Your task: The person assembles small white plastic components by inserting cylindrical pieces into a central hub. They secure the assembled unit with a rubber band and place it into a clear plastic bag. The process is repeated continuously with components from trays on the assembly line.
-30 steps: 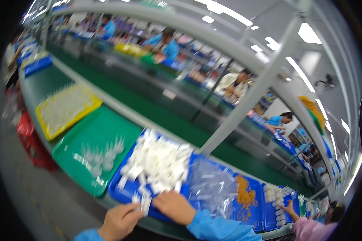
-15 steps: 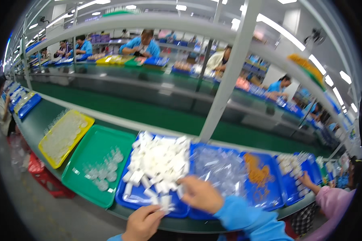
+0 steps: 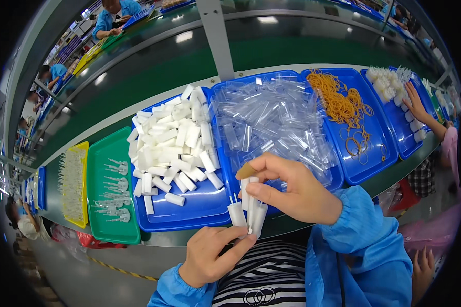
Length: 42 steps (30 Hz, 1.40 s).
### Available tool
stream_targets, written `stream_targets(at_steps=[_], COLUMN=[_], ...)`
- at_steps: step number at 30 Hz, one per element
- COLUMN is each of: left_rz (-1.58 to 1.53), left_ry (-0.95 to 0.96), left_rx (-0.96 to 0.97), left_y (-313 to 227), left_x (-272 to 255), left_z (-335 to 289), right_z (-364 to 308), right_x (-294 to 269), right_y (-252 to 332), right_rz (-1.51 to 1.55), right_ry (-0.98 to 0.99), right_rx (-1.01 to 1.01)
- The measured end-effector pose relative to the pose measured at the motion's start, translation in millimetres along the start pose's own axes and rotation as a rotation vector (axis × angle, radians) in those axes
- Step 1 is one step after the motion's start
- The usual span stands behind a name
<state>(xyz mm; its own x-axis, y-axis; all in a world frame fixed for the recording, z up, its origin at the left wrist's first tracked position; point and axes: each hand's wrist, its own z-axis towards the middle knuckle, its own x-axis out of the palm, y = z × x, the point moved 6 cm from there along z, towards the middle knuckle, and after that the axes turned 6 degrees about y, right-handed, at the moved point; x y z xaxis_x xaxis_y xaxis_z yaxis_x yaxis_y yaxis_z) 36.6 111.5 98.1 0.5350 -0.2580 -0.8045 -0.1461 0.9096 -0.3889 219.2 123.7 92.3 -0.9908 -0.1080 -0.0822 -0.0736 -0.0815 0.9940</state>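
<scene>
Gripping a small bundle of white plastic tubes (image 3: 248, 212), both hands meet just in front of the bench edge. The right hand (image 3: 292, 192) clenches the upper ends of the bundle between thumb and fingers; the left hand (image 3: 212, 256) pinches the lower ends from below. The bundle stands roughly upright, over the near rim of the blue tray of white tubes (image 3: 200, 207). Beside it to the right lie a blue tray of clear plastic sleeves (image 3: 276, 117) and a blue tray of orange rubber bands (image 3: 379, 128). To the left sit a green tray (image 3: 112, 189) and a yellow tray (image 3: 76, 184). A co-worker's hand (image 3: 415, 105) reaches into the far-right tray.
</scene>
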Motion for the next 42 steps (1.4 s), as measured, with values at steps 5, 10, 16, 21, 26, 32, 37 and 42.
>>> stream_targets(at_steps=[5,10,16,21,26,32,37,42], left_rz=[-0.01,-0.016,0.04,0.129,0.036,0.026,-0.031,-0.105], left_ry=[0.005,0.038,0.122,0.117,0.006,-0.085,-0.272,-0.328], left_rx=[-0.074,-0.084,-0.04,0.005,-0.088,0.007,0.053,0.01], left_y=[-0.8,2.6,6.2,4.2,3.4,-0.2,9.4,12.2], left_x=[8.8,14.4,23.8,25.0,16.5,14.3,3.5,14.9], left_z=[10.5,15.1,15.7,19.1,24.0,23.1,16.5,6.2], right_z=[-0.6,-3.1,-8.0,-8.8,-16.1,-28.7,-29.2,-39.8], right_x=[-20.2,-20.3,-20.9,-23.9,-12.0,-2.2,4.5,6.9], right_y=[-5.8,-13.3,0.9,-17.2,-1.4,-4.8,7.2,16.8], right_rz=[0.007,0.072,-0.436,0.007,-0.477,-0.438,-0.454,-0.47], right_ry=[-0.086,0.0,-0.097,0.017,-0.037,-0.038,-0.011,-0.145], right_rx=[-0.067,0.049,-0.235,-0.119,-0.423,-0.477,-0.456,-0.487])
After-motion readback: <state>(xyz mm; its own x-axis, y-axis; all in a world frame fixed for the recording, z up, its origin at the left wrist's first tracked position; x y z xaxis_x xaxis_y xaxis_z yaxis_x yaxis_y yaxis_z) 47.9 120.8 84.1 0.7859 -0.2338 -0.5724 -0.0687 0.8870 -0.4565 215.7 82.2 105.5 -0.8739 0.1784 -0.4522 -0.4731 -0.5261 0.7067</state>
